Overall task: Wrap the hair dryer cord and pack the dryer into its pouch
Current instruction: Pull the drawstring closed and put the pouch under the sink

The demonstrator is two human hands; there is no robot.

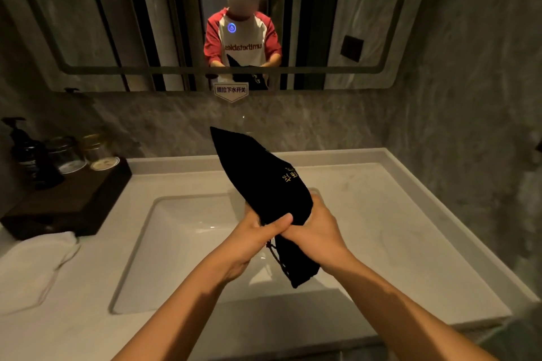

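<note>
A black cloth pouch [258, 179] with gold lettering is held up over the sink, its pointed far end tilted away from me. My left hand [258, 234] grips its narrowed middle from the left, thumb across the fabric. My right hand [316, 228] clasps the same part from the right. The pouch's lower end and a thin drawstring [277, 258] hang below my hands. The hair dryer and its cord are not visible; whether they are inside the pouch I cannot tell.
A white sink basin [181, 243] is set in a pale counter [396, 214]. A dark wooden tray [67, 202] with a pump bottle and glass jars stands at the left. A folded white towel [35, 258] lies near the left edge. A mirror [117, 23] hangs on the wall ahead.
</note>
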